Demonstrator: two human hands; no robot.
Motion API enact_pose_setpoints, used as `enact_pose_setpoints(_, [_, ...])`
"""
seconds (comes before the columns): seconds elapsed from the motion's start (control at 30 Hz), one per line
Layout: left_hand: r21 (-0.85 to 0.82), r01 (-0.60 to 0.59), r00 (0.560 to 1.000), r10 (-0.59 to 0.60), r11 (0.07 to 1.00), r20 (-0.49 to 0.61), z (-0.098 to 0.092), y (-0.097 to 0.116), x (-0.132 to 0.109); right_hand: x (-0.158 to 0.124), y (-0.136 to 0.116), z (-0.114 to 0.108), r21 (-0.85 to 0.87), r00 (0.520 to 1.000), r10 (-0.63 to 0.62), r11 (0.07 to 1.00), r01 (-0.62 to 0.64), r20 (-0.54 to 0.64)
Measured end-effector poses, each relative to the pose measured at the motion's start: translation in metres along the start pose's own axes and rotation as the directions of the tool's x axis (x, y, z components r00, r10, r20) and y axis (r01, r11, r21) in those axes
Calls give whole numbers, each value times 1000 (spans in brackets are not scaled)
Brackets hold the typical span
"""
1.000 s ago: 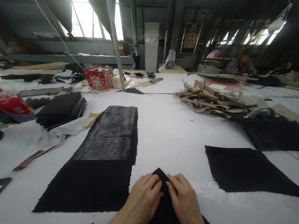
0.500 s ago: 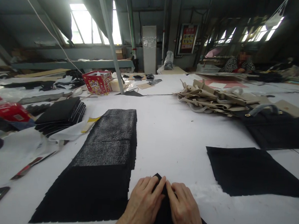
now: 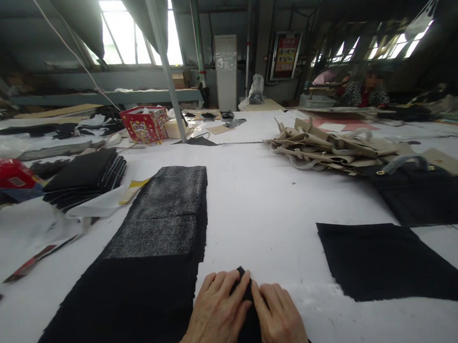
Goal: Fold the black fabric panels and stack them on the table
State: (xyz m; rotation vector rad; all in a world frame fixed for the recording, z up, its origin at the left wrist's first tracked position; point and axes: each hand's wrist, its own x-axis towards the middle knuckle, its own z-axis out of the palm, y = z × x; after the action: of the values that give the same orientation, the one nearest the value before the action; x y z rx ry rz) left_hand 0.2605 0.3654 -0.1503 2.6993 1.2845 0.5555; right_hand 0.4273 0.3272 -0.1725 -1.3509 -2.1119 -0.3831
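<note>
My left hand [image 3: 216, 316] and my right hand [image 3: 279, 321] lie side by side on a small black fabric piece [image 3: 246, 329] at the near edge of the white table [image 3: 266, 205]. Their fingers are pressed together and flat on the cloth, fingertips meeting near its pointed far corner. Most of the piece is hidden under the hands. A tall stack of black fabric [image 3: 156, 250] lies just left of my left hand. A single black fabric sheet [image 3: 383, 260] lies to the right.
A pile of beige bags [image 3: 332, 147] and a black bag [image 3: 423, 193] sit at the far right. On the left are a stack of black pieces [image 3: 83, 174], white plastic, a red packet [image 3: 5, 174] and a red box [image 3: 145, 123]. A person sits far back right.
Both hands have slid a little nearer to me on the cloth, and the view has shifted slightly. The fingers stay pressed on the fabric corner.
</note>
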Motion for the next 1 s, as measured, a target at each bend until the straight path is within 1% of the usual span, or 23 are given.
enact_pose_setpoints(0.37, [-10,16,1000,-16,1000,16,-1,0,0,2,1,-1,40,1000,0,999,-1,18])
enact_pose_setpoints(0.63, [-20,9,1000,-9,1000,-13,1,-1,0,1,1,0,45,1000,-2,999,2,18])
enact_pose_setpoints(0.83, [-27,9,999,-10,1000,-34,2,-1,-1,1,0,0,58,1000,14,998,-14,2])
enact_pose_setpoints(1.0, [-20,7,998,-8,1000,-63,3,-1,0,1,1,2,59,1000,5,998,-4,-20])
